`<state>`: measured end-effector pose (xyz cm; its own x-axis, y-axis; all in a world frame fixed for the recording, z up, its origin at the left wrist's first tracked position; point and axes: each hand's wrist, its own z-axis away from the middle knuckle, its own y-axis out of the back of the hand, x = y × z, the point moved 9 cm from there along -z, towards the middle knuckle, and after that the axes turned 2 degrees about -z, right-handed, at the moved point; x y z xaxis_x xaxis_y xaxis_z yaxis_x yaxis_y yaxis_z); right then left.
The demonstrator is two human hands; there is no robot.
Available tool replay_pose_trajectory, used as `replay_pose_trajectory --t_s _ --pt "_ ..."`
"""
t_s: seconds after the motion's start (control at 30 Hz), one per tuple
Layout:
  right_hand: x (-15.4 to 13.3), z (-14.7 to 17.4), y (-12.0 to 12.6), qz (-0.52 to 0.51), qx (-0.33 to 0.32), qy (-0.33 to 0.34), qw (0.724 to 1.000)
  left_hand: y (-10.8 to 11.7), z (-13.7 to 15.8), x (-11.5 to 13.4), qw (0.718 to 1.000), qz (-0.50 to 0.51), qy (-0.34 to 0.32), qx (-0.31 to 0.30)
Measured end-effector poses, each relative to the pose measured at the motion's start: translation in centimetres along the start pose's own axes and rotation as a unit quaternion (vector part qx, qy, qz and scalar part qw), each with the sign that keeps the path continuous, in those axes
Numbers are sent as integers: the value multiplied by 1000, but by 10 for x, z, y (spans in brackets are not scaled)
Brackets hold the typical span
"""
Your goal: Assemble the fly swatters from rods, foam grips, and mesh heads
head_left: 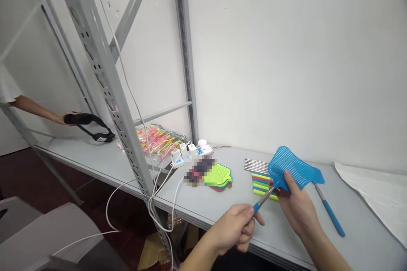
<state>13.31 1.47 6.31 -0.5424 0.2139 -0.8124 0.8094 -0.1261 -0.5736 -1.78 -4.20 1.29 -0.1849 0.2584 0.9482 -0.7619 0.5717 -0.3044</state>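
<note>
A blue fly swatter (286, 161) with a metal rod is held between my two hands above the shelf. My left hand (233, 225) is closed round its blue handle. My right hand (297, 203) grips the swatter where the perforated head meets the rod, the thumb on the head. Behind it on the shelf lies a second swatter, whose blue handle (333, 219) points toward me; its head is partly hidden. Several metal rods with coloured handles (261, 182) lie side by side beyond my hands. Left of them rests a stack of swatter heads (219, 175), yellow-green on top.
A power strip (178, 159) with chargers and white cables stands beside the grey upright (127, 135). Bags of colourful items (159, 139) lie behind it. At far left, another person's hand (71, 117) holds a black looped device (95, 126). A white sheet (375, 194) lies right.
</note>
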Motion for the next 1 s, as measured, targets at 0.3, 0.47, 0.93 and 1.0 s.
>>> replay_pose_trajectory --t_s 0.3,0.47,0.93,1.0 --pt "-24 -18 -12 55 -52 28 997 -10 -19 7 999 43 9 1" --pt "-17 -40 -17 74 -70 -35 994 -3 -51 22 999 52 -2 -7" --pt "11 -98 8 227 -43 -52 972 48 -94 68 961 -253 -99 47" --pt "4 -100 16 222 -32 -39 974 78 -70 88 931 -302 -156 131"
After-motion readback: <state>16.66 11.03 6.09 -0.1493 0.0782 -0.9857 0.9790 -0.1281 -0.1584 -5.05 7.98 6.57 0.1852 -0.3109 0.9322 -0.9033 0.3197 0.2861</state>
